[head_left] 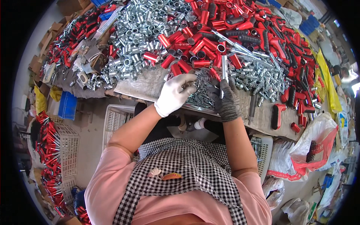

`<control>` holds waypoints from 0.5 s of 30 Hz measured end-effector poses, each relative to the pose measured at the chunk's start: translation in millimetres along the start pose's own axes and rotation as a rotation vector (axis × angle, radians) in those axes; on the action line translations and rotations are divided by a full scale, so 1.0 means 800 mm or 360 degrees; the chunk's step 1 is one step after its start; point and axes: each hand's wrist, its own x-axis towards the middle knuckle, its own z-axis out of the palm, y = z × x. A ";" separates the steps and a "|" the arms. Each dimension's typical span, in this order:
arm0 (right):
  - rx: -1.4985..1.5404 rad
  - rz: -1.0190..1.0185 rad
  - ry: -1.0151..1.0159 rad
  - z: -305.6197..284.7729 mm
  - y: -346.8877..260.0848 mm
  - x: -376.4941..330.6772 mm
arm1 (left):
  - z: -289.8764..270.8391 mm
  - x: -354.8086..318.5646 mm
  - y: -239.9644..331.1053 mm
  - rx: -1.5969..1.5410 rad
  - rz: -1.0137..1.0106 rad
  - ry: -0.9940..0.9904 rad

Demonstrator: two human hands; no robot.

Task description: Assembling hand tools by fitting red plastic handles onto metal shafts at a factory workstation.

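Observation:
My right hand point(228, 98), in a dark grey knit glove, is closed round a shiny metal tube point(224, 68) that points away from me, its far end close to a red sleeve. To its left, my left hand point(174, 94), in a white glove, has its fingers curled at the edge of a heap of small metal pins or screws point(202, 88). Anything between those fingertips is too small to make out. Just beyond both hands lie loose red cylindrical sleeves point(184, 66).
Silver metal collars point(138, 33) are heaped at the far left. Red-and-black handles point(277, 47) pile up at the far right, beside small silver fittings point(264, 77). White plastic baskets point(116, 118) stand below the table edge. A blue bin point(67, 105) sits left, a red-and-white sack point(311, 150) right.

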 end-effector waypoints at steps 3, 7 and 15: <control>0.0091 -0.0035 0.0032 -0.016 0.010 0.010 | -0.001 0.000 -0.006 -0.0055 0.0077 -0.0079; 0.0117 -0.0018 0.0045 -0.013 0.005 0.007 | 0.000 0.004 -0.016 -0.0081 0.0301 -0.0087; -0.0017 -0.0078 -0.0083 -0.007 0.002 -0.001 | 0.007 0.014 0.014 0.0630 0.0514 0.0005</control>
